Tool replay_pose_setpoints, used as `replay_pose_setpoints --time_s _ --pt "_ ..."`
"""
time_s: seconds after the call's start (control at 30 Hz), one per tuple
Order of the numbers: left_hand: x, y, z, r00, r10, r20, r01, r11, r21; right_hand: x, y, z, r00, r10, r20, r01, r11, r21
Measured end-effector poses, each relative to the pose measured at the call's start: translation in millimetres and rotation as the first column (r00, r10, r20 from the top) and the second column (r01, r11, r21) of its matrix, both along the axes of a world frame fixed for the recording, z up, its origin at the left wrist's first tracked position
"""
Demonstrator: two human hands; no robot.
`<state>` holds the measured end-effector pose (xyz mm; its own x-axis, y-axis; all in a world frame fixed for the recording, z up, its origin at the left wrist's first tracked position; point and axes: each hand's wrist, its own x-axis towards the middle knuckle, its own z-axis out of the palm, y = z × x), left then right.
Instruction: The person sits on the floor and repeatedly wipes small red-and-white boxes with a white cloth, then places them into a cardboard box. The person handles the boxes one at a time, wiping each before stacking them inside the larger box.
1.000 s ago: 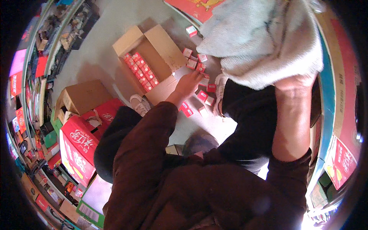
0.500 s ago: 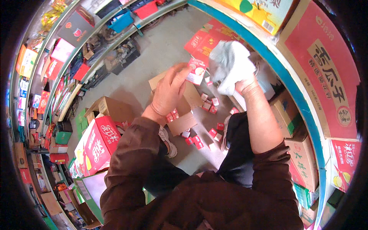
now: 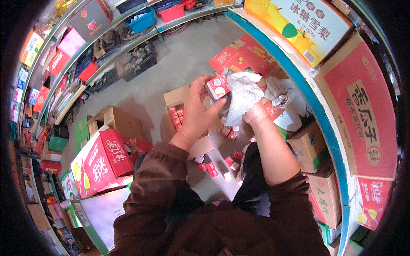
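Note:
My left hand [image 3: 197, 112] holds a small red drink carton [image 3: 218, 87] up in front of me, fingers wrapped round its left side. My right hand [image 3: 255, 114] grips a white cloth [image 3: 243, 96] that lies against the carton's right side. Below the hands an open cardboard box [image 3: 178, 100] holds a row of the same small red cartons. Several more small red cartons [image 3: 213, 165] lie scattered on the grey floor by my legs.
Large red and brown cartons [image 3: 361, 102] are stacked on the blue-edged shelf to my right. A red printed box [image 3: 104, 158] and an open brown box [image 3: 119, 121] stand at my left. Shelves [image 3: 77, 64] full of goods curve along the far left.
My left hand picked a small carton from the floor and raised it. The right hand brought the cloth down from near the camera onto the carton. The view swung upward toward the shelves.

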<state>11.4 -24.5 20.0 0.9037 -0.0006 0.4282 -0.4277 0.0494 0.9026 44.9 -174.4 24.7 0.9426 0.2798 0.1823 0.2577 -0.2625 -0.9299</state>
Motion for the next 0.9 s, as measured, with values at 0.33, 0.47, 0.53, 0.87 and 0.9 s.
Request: replay_pose_setpoints --time_s 0.33,0.47,0.53,0.87,0.9 --pt "11 11 3 0.963 0.192 0.191 -0.237 0.938 0.252 19 7 19 0.925 0.002 0.379 0.186 0.870 -0.457" --pt "8 3 5 0.929 0.288 0.230 -0.350 0.887 0.302 5 21 25 0.746 0.192 0.638 0.358 0.692 -0.627" --pt "4 0 6 0.907 0.323 0.271 -0.408 0.831 0.377 3 27 24 0.724 0.235 0.649 0.360 0.674 -0.645" --pt "-2 1 7 0.886 0.312 0.343 -0.439 0.804 0.402 16 31 -8 0.915 -0.206 0.346 0.276 0.946 -0.167" --pt "-2 1 7 0.893 0.313 0.322 -0.425 0.823 0.378 17 33 -10 0.922 -0.217 0.320 0.262 0.959 -0.107"
